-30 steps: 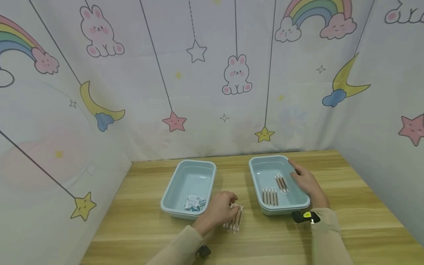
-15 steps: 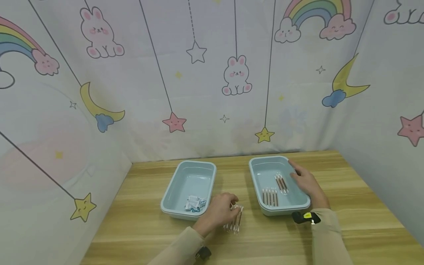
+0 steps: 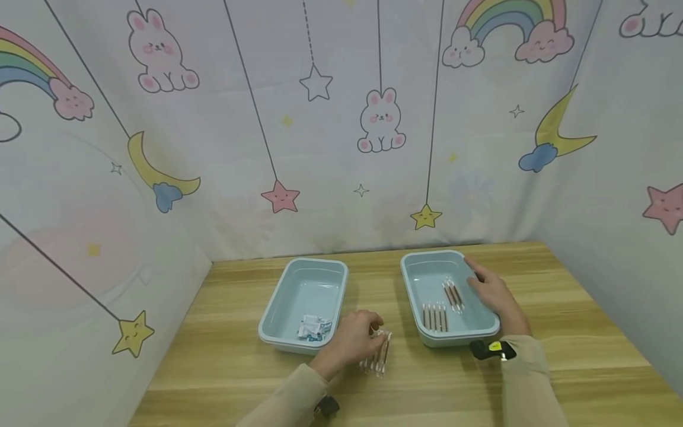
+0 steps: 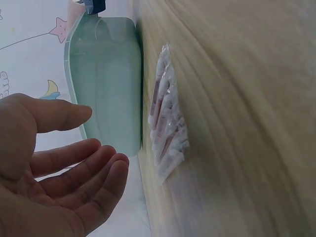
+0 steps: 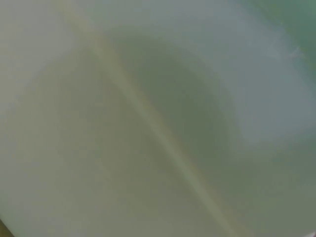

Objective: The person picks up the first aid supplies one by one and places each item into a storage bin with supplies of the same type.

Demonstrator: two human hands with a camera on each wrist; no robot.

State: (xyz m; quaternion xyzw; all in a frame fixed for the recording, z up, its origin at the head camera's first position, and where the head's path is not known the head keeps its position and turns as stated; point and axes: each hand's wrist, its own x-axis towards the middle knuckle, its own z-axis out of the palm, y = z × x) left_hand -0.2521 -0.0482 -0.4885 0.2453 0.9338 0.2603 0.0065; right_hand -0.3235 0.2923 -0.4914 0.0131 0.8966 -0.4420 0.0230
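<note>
My left hand [image 3: 352, 337] hovers beside a clear packet of brown-stick cotton swabs [image 3: 380, 356] on the table. In the left wrist view the fingers of this left hand [image 4: 64, 163] are loosely bent, apart from the swab packet [image 4: 167, 116], and hold nothing. On the right, my right hand [image 3: 496, 299] grips the rim of a light blue plastic tray [image 3: 432, 259], thumb over the edge. Inside that tray lie two groups of cotton swabs [image 3: 435, 317]. The right wrist view is filled by a blurred pale surface; no fingers show there.
Another light blue tray [image 3: 277, 308] stands to the left, with small white-and-blue packets [image 3: 315, 327] at its near end. Both trays rest on a wood-grain table [image 3: 427, 391]. A printed cloth [image 3: 331, 148] with rabbits and stars hangs behind and at the sides.
</note>
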